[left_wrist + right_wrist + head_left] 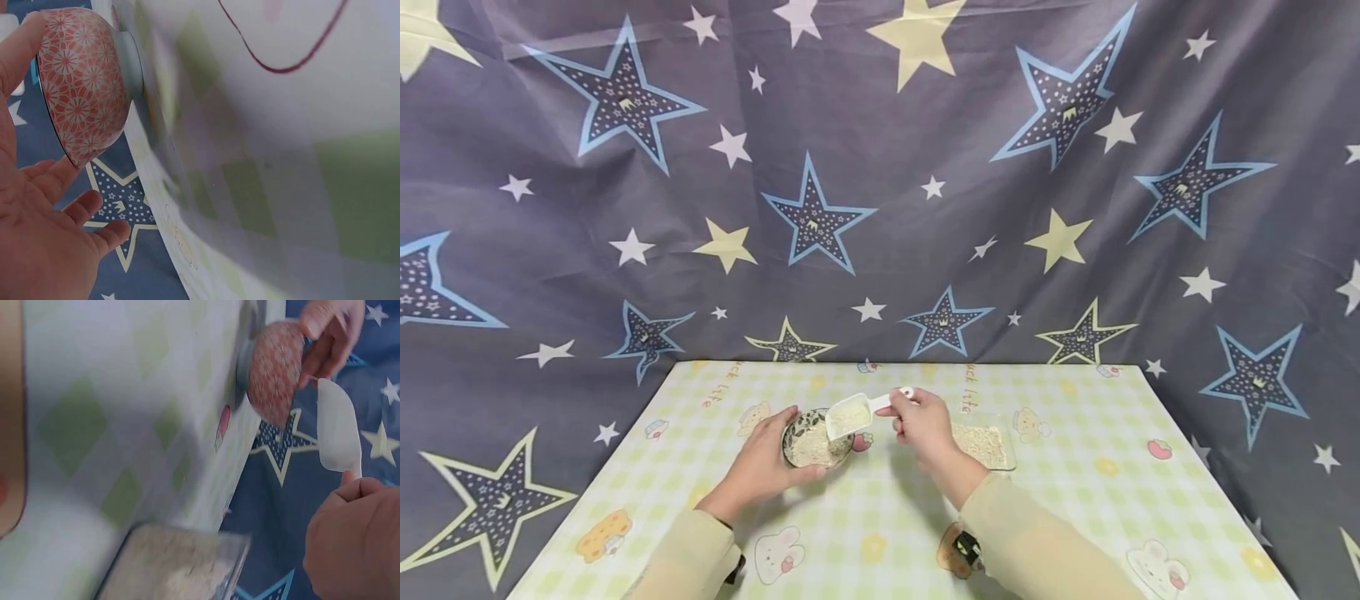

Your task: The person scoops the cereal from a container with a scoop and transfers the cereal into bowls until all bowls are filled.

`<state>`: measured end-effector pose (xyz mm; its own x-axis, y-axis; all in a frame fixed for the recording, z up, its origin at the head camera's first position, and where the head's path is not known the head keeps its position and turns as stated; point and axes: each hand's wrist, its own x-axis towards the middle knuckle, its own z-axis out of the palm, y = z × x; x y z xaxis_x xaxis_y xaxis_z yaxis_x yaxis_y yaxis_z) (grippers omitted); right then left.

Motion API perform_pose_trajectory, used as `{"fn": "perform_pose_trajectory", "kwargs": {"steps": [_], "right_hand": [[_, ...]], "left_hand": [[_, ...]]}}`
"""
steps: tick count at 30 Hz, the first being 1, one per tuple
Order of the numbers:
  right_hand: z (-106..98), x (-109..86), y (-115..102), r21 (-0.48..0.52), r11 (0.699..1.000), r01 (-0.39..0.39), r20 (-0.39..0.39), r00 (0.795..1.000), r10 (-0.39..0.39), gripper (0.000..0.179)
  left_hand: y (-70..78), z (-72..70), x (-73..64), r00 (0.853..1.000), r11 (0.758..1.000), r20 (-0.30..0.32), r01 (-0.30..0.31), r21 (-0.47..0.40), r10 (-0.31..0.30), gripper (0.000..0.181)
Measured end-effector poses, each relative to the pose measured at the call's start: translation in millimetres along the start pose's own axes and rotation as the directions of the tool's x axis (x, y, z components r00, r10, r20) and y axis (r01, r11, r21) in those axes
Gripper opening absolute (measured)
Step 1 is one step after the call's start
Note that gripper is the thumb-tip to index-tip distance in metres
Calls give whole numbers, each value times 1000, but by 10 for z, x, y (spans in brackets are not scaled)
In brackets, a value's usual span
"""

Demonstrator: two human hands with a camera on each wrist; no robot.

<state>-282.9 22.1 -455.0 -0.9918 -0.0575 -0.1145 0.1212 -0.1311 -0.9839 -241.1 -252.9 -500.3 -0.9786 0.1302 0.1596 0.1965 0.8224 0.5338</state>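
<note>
A small bowl [798,422], red with white flowers outside [81,81], stands on the table holding pale flakes that look like oats. My left hand [766,461] grips its rim from the left, thumb on the near side and fingers on the far side. In my right hand [927,431] the handle of a white scoop [848,417] is pinched. The scoop's head is over the bowl's right part, with pale flakes in it; the right wrist view shows the scoop [338,428] above the rim.
A clear rectangular container [1011,454] of similar flakes stands to the right, partly behind my right hand and wrist. The table has a checked cloth [865,492] with printed cartoons. A dark curtain [880,167] with stars hangs at the table's far edge.
</note>
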Motion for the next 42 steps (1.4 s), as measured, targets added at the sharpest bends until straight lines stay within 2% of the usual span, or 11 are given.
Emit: {"fn": "perform_pose_trajectory", "kwargs": {"steps": [5,9,12,17,19,20,22,26,29,35,42], "right_hand": [[156,-43,43,-73,991,115,46,993,-112,28],[191,-95,53,-196,937,288,127,955,-267,22],[183,-141,56,-298,841,452,211,890,-404,18],[164,-200,78,-382,640,667,355,745,-565,17],[154,-213,83,-399,594,698,377,716,-588,17],[148,-219,80,-399,597,697,375,717,-587,17],[131,-221,66,-380,658,650,342,760,-553,19],[31,-189,-3,-244,873,422,162,905,-393,21],[-183,-130,-79,-95,963,252,12,968,-252,22],[-1002,-73,-257,8,994,113,-149,983,-110,23],[-1866,-262,-327,-127,991,52,-224,971,-80,28]], "left_hand": [[15,36,25,1000,1000,9,3,-15,-3,124],[9,50,33,1000,999,10,16,-34,-16,125],[-7,53,34,1000,999,6,25,-43,-25,127],[-46,37,30,1000,999,-3,24,-45,-24,131],[-60,34,32,1000,999,1,27,-45,-27,131],[-66,35,32,1000,999,5,30,-45,-29,131],[-77,38,33,999,998,9,35,-43,-35,131],[-73,41,16,999,998,14,44,-44,-44,131],[-41,39,-1,999,999,13,39,-35,-39,130],[184,81,30,997,998,-41,-65,-8,65,116],[864,278,125,986,985,9,-165,-49,166,106]]}}
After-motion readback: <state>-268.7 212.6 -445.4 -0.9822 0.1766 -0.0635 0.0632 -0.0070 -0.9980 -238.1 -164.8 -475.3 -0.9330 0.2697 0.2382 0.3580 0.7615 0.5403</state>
